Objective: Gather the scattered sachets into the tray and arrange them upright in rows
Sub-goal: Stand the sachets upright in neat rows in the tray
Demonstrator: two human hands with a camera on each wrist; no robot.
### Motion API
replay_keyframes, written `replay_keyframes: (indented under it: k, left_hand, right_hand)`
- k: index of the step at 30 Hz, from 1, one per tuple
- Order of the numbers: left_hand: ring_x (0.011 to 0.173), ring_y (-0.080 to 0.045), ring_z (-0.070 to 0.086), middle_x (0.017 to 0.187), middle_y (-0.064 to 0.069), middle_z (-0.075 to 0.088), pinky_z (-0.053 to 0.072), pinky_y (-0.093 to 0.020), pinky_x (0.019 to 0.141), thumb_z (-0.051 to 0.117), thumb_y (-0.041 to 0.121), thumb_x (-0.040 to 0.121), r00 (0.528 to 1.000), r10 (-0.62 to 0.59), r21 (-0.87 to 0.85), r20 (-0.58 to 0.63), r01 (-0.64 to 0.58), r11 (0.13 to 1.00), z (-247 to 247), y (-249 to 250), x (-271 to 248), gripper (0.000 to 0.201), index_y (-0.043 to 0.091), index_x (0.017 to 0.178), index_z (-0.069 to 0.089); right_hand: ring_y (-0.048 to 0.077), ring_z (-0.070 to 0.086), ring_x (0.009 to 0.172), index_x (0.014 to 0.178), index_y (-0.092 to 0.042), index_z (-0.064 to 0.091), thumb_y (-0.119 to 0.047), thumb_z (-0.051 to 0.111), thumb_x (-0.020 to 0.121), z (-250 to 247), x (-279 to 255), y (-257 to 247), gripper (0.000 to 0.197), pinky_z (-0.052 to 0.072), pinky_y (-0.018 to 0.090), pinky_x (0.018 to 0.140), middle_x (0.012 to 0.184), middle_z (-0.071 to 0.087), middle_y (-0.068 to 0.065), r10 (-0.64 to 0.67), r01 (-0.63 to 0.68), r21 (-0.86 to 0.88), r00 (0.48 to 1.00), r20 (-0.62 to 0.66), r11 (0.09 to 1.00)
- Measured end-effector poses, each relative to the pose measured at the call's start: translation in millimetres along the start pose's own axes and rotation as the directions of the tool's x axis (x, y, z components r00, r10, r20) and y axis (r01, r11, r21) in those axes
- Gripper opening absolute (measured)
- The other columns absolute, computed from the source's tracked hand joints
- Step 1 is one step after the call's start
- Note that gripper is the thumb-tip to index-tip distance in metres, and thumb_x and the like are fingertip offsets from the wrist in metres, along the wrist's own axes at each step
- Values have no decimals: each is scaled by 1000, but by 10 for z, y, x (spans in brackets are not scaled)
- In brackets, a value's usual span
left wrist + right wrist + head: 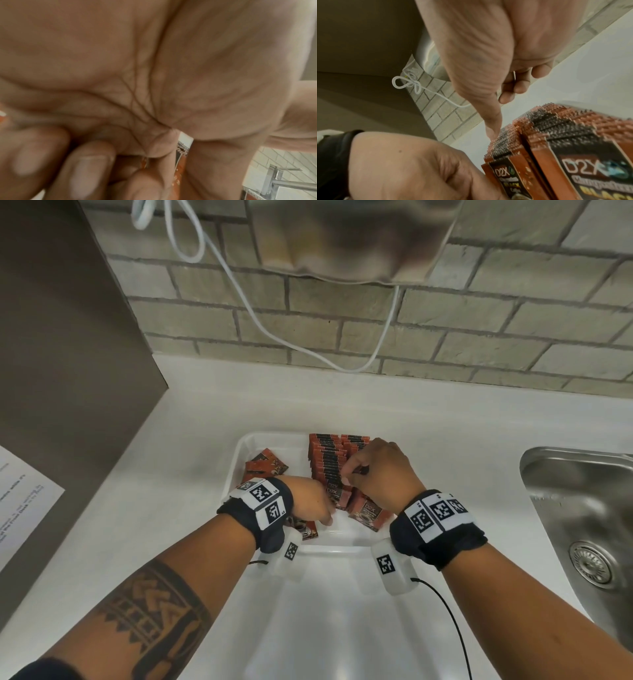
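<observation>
White counter (191, 419): hands (380, 470) straightening sachets (327, 460) (upright).

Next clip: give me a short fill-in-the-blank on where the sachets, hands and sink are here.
1. The upright rows of sachets stand inside the white ____.
2. The loose sachets lie to the ____ of the rows.
3. The sink is on the person's ____ side.
4. The left hand pinches a ____.

Missing: tray; left; right; sachet

White tray (239, 453) on the tabletop (428, 419), upright sachet rows (327, 460) at its 1 o'clock, right hand (382, 474) curled over them, left hand (310, 505) low beside — loose sachets (265, 467) at 10 o'clock, sink (579, 508) at 3 o'clock.
</observation>
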State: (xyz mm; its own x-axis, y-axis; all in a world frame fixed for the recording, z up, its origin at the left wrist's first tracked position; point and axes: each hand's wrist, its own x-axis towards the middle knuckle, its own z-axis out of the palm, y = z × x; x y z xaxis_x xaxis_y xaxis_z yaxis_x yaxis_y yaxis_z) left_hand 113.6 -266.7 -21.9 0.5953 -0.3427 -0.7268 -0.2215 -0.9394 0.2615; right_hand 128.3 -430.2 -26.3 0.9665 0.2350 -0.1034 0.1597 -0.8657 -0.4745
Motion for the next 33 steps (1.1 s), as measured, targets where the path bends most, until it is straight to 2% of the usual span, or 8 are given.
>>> replay_keyframes:
  k: [5, 10, 11, 15, 18, 24, 28, 33]
  left_hand:
    - [127, -27, 55, 133, -3, 63, 42, -42, 112, 53, 35, 100, 1000, -4, -27, -15, 4, 1000, -27, -43, -53, 41, 12, 132, 64]
    - [112, -26, 62, 123, -5, 68, 51, -35, 95, 47, 20, 99, 969, -30, -93, -244, 7, 996, -147, -265, -348, 31, 15, 117, 72]
    - [113, -24, 61, 126, -2, 66, 49, -32, 96, 46, 14, 96, 952, -53, -105, -300, 22, 994, -144, -349, -405, 34, 18, 119, 72]
    - [119, -21, 57, 134, -2, 61, 44, -23, 94, 46, 4, 94, 931, -121, -112, -345, 88, 990, -27, -615, -519, 43, 20, 128, 67]
    - [129, -24, 48, 141, -1, 55, 44, -36, 107, 48, 7, 92, 948, -136, -60, -289, 124, 991, 87, -685, -461, 49, 30, 133, 60]
    - [141, -31, 23, 152, -2, 36, 25, -49, 114, 53, 16, 94, 952, -84, 138, -293, 129, 982, 181, -668, -394, 57, 36, 147, 46]
    - [150, -32, 5, 166, -2, 14, 12, -53, 119, 57, 29, 94, 959, -109, 156, -263, 154, 976, 201, -720, -359, 60, 41, 150, 39]
    - [151, -31, 8, 160, 1, 25, 15, -56, 115, 61, 30, 91, 964, -79, 186, -253, 129, 974, 235, -767, -333, 45, 39, 135, 56]
  right_hand:
    - [18, 56, 102, 73, -44, 66, -30, 72, 83, -106, -105, -38, 19, 48, 41, 91, 101, 63, -9, -53, 56, 40, 996, -74, 998]
    - [7, 64, 69, 78, -28, 71, -11, 65, 89, -221, -436, -245, 21, 46, 14, 60, 79, 63, -14, -108, 130, 167, 985, -132, 977]
    - [3, 64, 67, 79, -26, 72, -10, 62, 92, -199, -529, -293, 23, 48, 12, 61, 77, 66, -15, -112, 133, 195, 987, -112, 972]
    - [3, 66, 86, 101, -29, 72, -27, 58, 98, 88, -788, -442, 15, 56, 27, 82, 98, 69, -16, -90, 62, 149, 977, 193, 987]
    - [19, 61, 107, 124, -18, 61, -41, 55, 98, 283, -794, -561, 35, 49, 30, 88, 117, 65, 0, -16, 32, -35, 927, 375, 999]
    - [25, 62, 96, 115, -2, 59, -34, 50, 101, 529, -541, -758, 37, 42, 29, 71, 110, 64, 12, 115, -76, -113, 910, 398, 991]
    - [27, 64, 106, 116, 0, 60, -26, 47, 101, 577, -446, -868, 33, 48, 29, 77, 116, 64, 13, 140, -71, -180, 902, 408, 981]
    - [27, 60, 111, 122, -3, 53, -19, 52, 98, 696, -408, -928, 29, 44, 28, 76, 122, 59, 12, 199, -149, -160, 911, 361, 976]
